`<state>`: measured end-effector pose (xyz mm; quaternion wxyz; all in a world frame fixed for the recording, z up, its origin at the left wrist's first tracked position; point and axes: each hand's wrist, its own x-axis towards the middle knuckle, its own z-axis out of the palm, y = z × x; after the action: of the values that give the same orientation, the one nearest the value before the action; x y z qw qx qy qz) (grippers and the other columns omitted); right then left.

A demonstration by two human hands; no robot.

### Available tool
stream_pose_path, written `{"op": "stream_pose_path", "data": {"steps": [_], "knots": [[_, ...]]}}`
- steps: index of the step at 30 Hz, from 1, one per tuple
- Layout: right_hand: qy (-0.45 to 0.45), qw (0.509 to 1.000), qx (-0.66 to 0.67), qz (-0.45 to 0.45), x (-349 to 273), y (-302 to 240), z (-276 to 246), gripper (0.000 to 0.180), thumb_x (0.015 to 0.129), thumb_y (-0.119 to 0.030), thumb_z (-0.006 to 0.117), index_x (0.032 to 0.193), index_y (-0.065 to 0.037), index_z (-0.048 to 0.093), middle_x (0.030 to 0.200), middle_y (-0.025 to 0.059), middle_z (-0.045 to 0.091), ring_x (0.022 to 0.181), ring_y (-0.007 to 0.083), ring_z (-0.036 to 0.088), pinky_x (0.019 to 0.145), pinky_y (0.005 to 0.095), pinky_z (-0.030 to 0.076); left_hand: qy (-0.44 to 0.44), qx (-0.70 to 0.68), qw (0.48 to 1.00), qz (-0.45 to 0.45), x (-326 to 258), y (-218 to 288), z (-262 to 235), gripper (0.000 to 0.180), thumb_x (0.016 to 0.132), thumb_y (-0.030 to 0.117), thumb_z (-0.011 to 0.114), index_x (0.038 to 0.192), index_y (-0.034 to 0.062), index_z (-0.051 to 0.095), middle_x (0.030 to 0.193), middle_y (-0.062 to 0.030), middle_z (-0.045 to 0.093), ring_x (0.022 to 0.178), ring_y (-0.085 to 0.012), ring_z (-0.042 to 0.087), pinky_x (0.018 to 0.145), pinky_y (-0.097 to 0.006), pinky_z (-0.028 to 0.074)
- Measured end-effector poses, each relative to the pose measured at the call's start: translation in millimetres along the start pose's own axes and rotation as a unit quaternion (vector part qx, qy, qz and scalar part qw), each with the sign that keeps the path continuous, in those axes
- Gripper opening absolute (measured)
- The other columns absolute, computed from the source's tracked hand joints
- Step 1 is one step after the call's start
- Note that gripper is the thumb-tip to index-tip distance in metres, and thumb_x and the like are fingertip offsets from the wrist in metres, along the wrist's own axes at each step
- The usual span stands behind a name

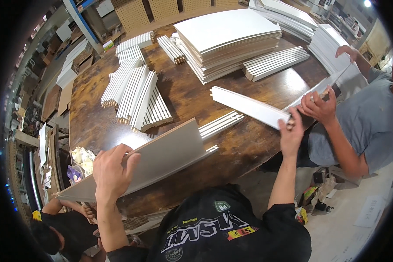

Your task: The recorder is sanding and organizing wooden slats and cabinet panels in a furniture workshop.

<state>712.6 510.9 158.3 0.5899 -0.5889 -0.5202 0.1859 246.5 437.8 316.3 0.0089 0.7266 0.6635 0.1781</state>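
Observation:
My left hand [114,171] is closed over the upper edge of a thin whitish panel [166,150], which stands on its long edge, tilted, along the near side of the table. A narrow white strip [212,149] sticks out past the panel's lower right end. My right hand [291,133] grips the near right end of a white rail [249,105] with brown pegs at its ends. The rail slants across the table. Just beyond the panel lie several white rails [222,123] side by side.
On the brown table [91,113] are bundles of white rails [133,94] and a tall stack of white panels [231,30]. A co-worker in a grey shirt [358,118] handles another white strip [323,85] at right. Another person [72,227] is at lower left, near crumpled cloth [84,159].

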Motion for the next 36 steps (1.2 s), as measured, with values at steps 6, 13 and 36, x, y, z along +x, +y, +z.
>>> {"op": "stream_pose_path", "data": {"steps": [6,13,36], "knots": [[0.109,0.885,0.449,0.058,48,-85,23,0.028,0.105,-0.026,0.06,0.123,-0.005,0.059,0.11,0.0093,0.063,0.1,0.0156,0.061,0.086,0.0311,0.052,-0.002,0.045,0.999,-0.006,2,1,7,0.028,0.082,0.031,0.079,0.084,0.0069,0.065,0.074,-0.013,0.065,0.074,-0.0375,0.062,0.071,-0.046,0.045],[0.037,0.914,0.396,0.074,22,-75,95,0.045,0.111,-0.048,0.04,0.108,-0.006,0.058,0.061,0.0012,0.049,0.048,0.0108,0.048,0.045,0.0239,0.04,-0.02,0.056,0.998,-0.035,11,1,10,0.03,0.078,0.03,0.083,0.083,0.0064,0.064,0.075,-0.0125,0.065,0.075,-0.0355,0.062,0.075,-0.046,0.045],[0.053,0.946,0.299,0.112,42,-76,171,0.043,0.104,-0.051,0.057,0.098,-0.009,0.051,0.074,0.0006,0.052,0.055,0.0118,0.058,0.048,0.0277,0.054,0.032,0.094,0.995,0.016,14,-6,14,0.038,0.073,0.038,0.087,0.08,0.0091,0.062,0.068,-0.0038,0.064,0.06,-0.0255,0.059,0.066,-0.037,0.043]]}}
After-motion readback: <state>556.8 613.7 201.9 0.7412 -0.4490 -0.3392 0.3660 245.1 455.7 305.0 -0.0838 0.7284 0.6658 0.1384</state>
